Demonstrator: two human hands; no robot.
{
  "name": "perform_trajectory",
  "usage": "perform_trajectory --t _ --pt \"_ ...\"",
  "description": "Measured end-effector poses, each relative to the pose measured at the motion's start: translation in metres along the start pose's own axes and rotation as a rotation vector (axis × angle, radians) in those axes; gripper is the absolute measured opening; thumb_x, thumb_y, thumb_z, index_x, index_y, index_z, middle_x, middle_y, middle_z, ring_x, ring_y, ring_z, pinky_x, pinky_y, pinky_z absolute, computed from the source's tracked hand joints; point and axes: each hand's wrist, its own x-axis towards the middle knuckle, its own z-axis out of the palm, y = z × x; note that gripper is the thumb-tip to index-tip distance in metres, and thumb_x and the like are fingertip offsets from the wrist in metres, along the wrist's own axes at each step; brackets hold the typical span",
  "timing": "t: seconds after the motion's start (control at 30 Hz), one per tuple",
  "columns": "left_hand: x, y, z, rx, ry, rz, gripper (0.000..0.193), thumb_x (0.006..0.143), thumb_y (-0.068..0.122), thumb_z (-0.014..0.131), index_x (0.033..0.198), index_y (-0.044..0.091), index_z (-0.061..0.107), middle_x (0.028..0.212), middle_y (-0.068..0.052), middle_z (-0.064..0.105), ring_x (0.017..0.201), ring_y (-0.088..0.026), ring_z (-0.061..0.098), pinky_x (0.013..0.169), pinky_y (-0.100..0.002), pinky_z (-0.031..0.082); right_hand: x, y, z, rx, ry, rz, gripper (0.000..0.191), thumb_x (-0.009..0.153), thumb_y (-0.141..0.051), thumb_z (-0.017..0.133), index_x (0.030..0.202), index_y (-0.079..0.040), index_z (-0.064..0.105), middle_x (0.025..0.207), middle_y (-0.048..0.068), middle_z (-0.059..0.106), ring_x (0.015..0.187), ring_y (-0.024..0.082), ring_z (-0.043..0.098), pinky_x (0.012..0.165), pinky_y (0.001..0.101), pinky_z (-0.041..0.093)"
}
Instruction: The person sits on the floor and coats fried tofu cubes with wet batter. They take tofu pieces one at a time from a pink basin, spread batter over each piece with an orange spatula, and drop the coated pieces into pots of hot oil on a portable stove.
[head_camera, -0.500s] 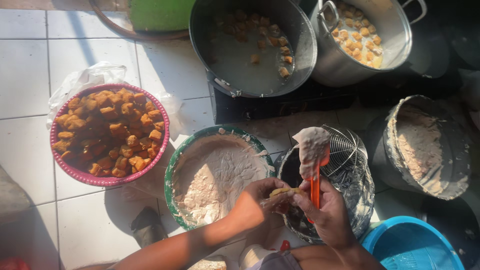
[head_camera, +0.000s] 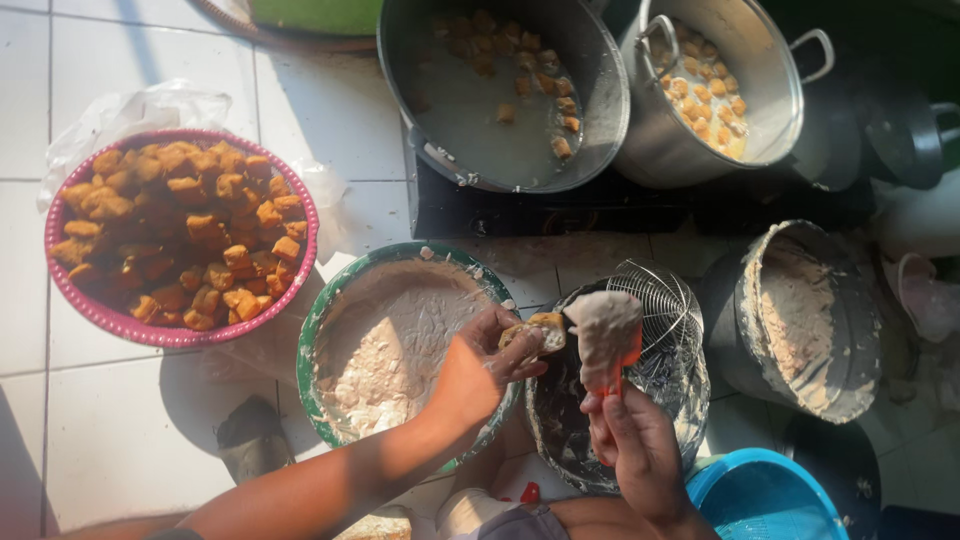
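A round pink basket (head_camera: 60, 262) of golden fried cubes sits left; the left hand (head_camera: 478, 368) pinches a fried piece (head_camera: 535, 330) above the pasty green-rimmed bowl (head_camera: 312, 345), while the right hand (head_camera: 632, 440), now lower, clamps a paste-laden orange spatula (head_camera: 606, 338).

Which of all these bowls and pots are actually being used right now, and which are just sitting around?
In use:
- left hand holding a fried tofu piece
- right hand holding a red spatula loaded with pale paste
- green-rimmed paste bowl under the left hand

Sitting by:
- pink basket of fried pieces
- two metal pots of liquid
- wire skimmer
- blue tub
- crusted bucket
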Motion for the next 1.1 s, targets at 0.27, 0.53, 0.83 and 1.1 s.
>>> perform_trajectory --t 0.27,0.53,0.83,1.1 --pt "-0.032 0.020 0.018 0.547 -0.066 0.138 0.034 0.099 0.021 0.059 0.126 0.002 0.055 0.106 -0.013 0.080 0.094 -0.016 0.075 0.083 -0.029 0.054 0.012 0.021 0.003 -0.195 0.062 -0.117 0.041 0.108 -0.029 0.041 0.122 0.001 0.064 0.085 0.001 0.049 0.074 0.010 0.043 0.066 0.0253 0.038" --pt "-0.017 0.007 0.003 0.002 -0.504 0.153 0.068 0.099 0.002 0.051 0.161 0.002 0.023 0.159 -0.013 0.049 0.147 -0.020 0.047 0.119 -0.032 0.036 0.016 0.001 -0.017 -0.827 0.262 -0.467 0.029 0.103 -0.023 0.055 0.111 0.003 0.066 0.090 0.007 0.060 0.074 0.015 0.060 0.066 0.0285 0.049" --pt "-0.012 0.004 -0.010 0.494 -0.210 0.217 0.055 0.080 0.021 0.084 0.128 0.000 0.068 0.119 -0.013 0.078 0.117 -0.022 0.071 0.105 -0.035 0.052 -0.010 0.003 -0.013 -1.202 0.426 -0.825 0.021 0.095 -0.015 0.068 0.107 0.003 0.067 0.097 0.014 0.062 0.083 0.029 0.066 0.069 0.0377 0.052" --pt "-0.005 0.043 -0.033 1.065 -0.029 0.816 0.044 0.075 0.019 0.086 0.117 0.018 0.073 0.122 0.001 0.075 0.126 -0.022 0.065 0.120 -0.070 0.011 -0.013 -0.005 -0.001 -1.036 0.452 -0.605 0.022 0.096 -0.012 0.066 0.111 0.004 0.067 0.100 0.015 0.065 0.085 0.027 0.069 0.071 0.0365 0.054"
